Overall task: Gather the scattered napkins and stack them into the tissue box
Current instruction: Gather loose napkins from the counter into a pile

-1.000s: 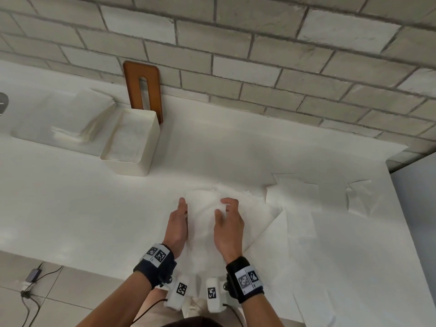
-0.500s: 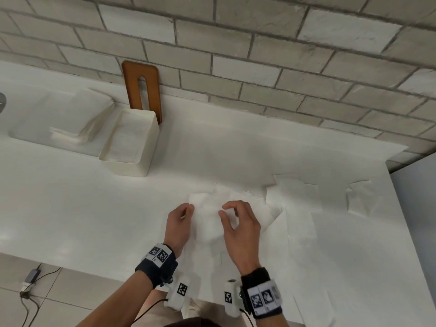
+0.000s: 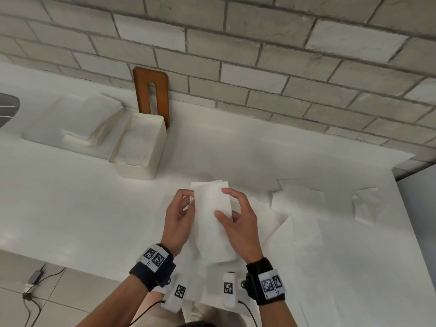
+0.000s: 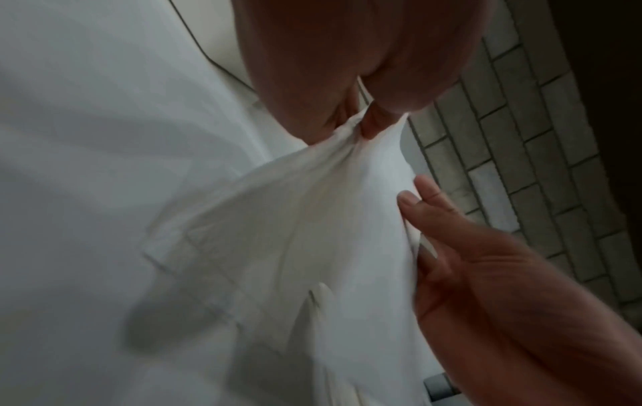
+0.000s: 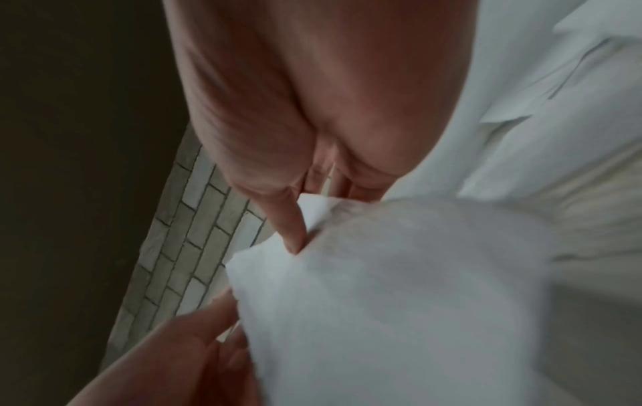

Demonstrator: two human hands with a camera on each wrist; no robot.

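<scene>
Both hands hold one white napkin [image 3: 210,223], folded into a long narrow strip and lifted above the counter in front of me. My left hand [image 3: 188,197] pinches its left edge, and the left wrist view shows that pinch [image 4: 365,126] bunching the paper [image 4: 312,219]. My right hand [image 3: 223,202] grips the right side with its thumb on top. In the right wrist view its fingertips [image 5: 295,236] press into the sheet [image 5: 399,288]. The open white tissue box [image 3: 153,159] stands at the back left with napkins inside.
A brown wooden lid [image 3: 141,95] with a slot leans on the brick wall behind the box. A stack of napkins [image 3: 77,123] lies left of the box. Loose napkins [image 3: 299,197] are spread to the right, one more [image 3: 365,204] further right. The counter's front edge runs just below my wrists.
My hands lay flat on a napkin on the counter; they have since curled round it and lifted it as a narrow folded strip. The head view has shifted slightly.
</scene>
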